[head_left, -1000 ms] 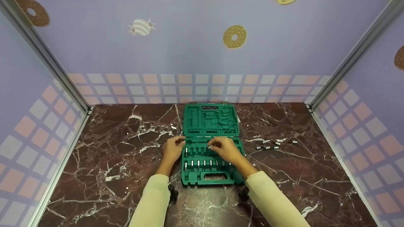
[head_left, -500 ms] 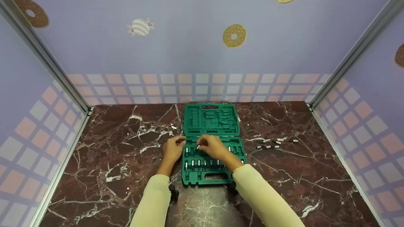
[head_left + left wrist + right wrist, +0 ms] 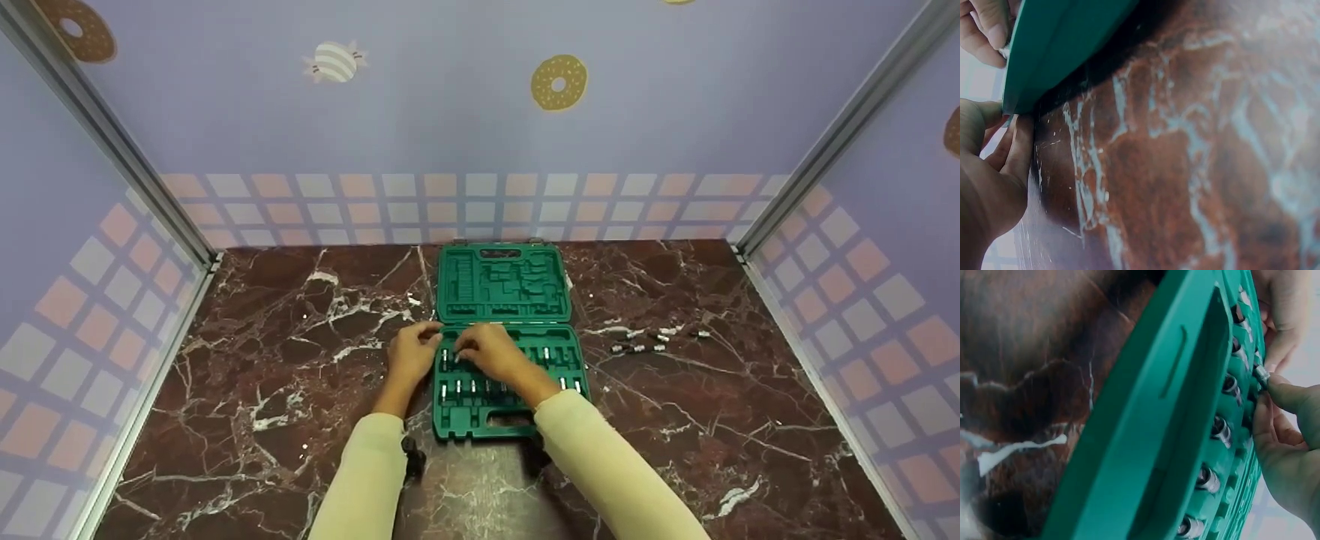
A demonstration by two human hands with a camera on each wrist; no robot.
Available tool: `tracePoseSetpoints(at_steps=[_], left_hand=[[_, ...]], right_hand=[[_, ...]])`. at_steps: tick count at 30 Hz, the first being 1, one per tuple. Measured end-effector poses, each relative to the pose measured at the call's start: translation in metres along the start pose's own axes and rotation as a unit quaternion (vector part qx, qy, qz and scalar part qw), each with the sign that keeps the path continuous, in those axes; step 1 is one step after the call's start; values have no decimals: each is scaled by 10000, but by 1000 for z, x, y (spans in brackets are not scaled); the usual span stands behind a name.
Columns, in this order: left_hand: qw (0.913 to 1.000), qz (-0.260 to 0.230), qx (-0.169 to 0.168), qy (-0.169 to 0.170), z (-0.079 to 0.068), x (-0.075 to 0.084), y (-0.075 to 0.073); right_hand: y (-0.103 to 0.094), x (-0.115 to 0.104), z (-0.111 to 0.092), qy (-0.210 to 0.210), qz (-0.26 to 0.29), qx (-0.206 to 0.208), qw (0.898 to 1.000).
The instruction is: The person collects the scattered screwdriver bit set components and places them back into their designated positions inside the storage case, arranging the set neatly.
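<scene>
A green tool case [image 3: 453, 429] lies unfolded, its lid [image 3: 503, 283] laid back behind the base. My right hand [image 3: 491, 352] pinches a small silver socket [image 3: 1261, 373] between thumb and fingers, over the back row at the left side of the base. Beside it, another socket [image 3: 445, 358] stands in that row's leftmost slot. My left hand [image 3: 411, 360] holds the base's left edge near the hinge, thumb at the rim and fingers along the side. The front row holds several sockets [image 3: 1221, 430], partly hidden by my right arm in the head view.
Several loose sockets [image 3: 637, 349] are scattered on the dark red marbled table [image 3: 720, 435] to the right of the case. A patterned lilac wall [image 3: 450, 127] rises behind, with side walls at left and right.
My right hand has moved left along the back row with the socket, uncovering a socket at that row's right side. My left hand has stayed at the case edge.
</scene>
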State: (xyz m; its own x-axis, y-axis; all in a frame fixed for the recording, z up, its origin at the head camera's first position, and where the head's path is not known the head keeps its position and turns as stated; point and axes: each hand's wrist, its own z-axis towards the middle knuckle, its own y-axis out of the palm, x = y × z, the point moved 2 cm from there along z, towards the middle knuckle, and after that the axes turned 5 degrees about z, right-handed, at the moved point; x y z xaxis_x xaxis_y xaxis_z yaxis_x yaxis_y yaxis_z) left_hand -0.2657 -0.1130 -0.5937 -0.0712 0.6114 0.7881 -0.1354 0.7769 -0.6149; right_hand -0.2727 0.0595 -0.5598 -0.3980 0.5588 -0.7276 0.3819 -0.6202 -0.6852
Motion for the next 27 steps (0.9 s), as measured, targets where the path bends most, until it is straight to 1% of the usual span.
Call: tracePoseSetpoints(at_steps=[2,9,17,20,24,27], left_hand=[[10000,0,-32,-14,0,0,0],[10000,24,26,36,1,-1,0],[9999,-51,-77,-45,2,-2,1],[10000,-29,-74,-5,2,-1,2],[10000,-6,-74,-48,2,-2,2],[9999,-39,-76,-88,2,-2,2]], right_hand=[[2,0,2,3,-71,4,10000],[4,-3,6,315,-73,44,9995],[6,0,6,318,-181,21,9993],[5,0,6,410,-154,11,9990],[6,-1,7,535,-185,79,9984],[8,-3,9,646,-313,168,9973]])
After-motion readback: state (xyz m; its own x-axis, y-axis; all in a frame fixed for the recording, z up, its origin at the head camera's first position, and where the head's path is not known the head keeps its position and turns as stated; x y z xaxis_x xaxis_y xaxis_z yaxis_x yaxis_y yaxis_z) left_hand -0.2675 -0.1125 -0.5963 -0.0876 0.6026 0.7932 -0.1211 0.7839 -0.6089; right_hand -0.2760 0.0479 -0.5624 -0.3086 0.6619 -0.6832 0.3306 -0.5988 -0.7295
